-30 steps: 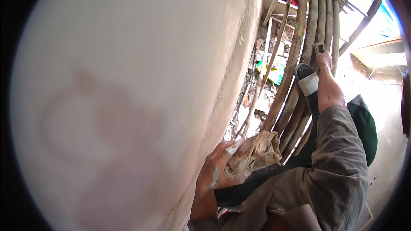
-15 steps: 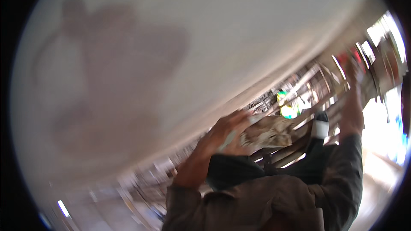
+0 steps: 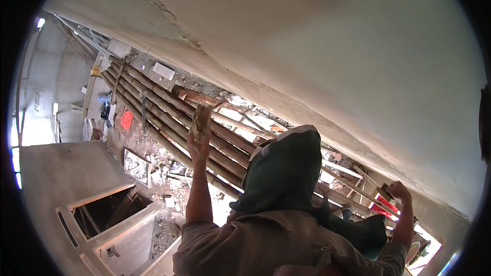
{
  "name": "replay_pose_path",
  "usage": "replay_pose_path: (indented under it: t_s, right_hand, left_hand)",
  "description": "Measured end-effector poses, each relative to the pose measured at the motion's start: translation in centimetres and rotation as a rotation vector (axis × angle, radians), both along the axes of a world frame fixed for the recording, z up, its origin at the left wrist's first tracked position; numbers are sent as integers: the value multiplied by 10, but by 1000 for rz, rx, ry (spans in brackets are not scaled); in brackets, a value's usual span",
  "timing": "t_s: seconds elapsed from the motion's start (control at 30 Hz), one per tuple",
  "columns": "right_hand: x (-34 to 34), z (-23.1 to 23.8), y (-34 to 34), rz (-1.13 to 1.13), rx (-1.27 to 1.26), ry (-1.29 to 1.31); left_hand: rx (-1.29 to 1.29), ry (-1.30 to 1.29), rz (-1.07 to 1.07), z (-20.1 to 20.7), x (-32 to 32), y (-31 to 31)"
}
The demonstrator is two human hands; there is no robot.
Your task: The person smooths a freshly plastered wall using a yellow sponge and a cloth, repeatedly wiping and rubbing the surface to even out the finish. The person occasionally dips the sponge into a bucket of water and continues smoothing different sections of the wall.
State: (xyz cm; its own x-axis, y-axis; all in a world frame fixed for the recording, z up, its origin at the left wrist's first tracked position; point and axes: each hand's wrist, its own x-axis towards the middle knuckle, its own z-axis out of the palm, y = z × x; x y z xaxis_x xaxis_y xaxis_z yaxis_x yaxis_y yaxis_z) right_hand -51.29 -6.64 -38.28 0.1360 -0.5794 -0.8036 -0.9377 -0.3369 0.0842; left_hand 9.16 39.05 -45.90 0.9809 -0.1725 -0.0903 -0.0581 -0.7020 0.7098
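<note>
My left hand point(image 3: 200, 135) is raised over a row of bamboo poles point(image 3: 163, 103), touching none of them as far as I can see. Its fingers point away from me and look stretched out, with pale, mottled smears on the skin. At the far right my right hand point(image 3: 398, 192) is closed beside the wall, with a small dark thing at its fingers that I cannot make out. My bent knee in dark green trousers point(image 3: 281, 168) rises between my arms and covers part of the poles.
A plastered wall point(image 3: 327, 36) runs along the far side. Rubble point(image 3: 174, 174) lies on the ground below the poles, with a red scrap point(image 3: 127, 119) among it. At lower left are a framed opening point(image 3: 110, 212) and a grey wall point(image 3: 71, 166). Something red point(image 3: 384, 205) lies near my right hand.
The view has swung round, so the poles and rubble now show where the wall with its shadow filled the left. My left hand has gone from beside my leg to out over the poles.
</note>
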Motion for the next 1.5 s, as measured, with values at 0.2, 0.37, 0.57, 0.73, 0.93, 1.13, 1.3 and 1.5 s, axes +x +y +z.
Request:
replay_pose_path:
  t_s: [0.2, 0.37, 0.57, 0.73, 0.93, 1.13, 1.3, 1.5]
  right_hand:
    - [178, 26, 13, 175, 61, -332]
    - [270, 50, 26, 194, 199, -515]
    - [349, 60, 55, 127, 298, -821]
    - [424, 77, 86, 283, 269, -1111]
    - [491, 106, 122, 87, 415, -1535]
    - [517, 144, 149, -165, 582, -1650]
    - [533, 137, 130, 369, 425, -1703]
    - [552, 142, 146, 586, 357, -1318]
  left_hand:
    - [450, 106, 366, -93, -6, 55]
    - [546, 70, 232, -135, -28, 78]
    - [514, 18, 167, -129, -47, 75]
    - [399, -498, 128, -104, -42, 69]
    - [-511, -129, -487, 12, -30, -88]
    - [-1140, 291, -552, 128, -36, -166]
    - [-1278, 340, -424, 135, -24, -173]
    - [-1901, 550, -144, 116, 27, -128]
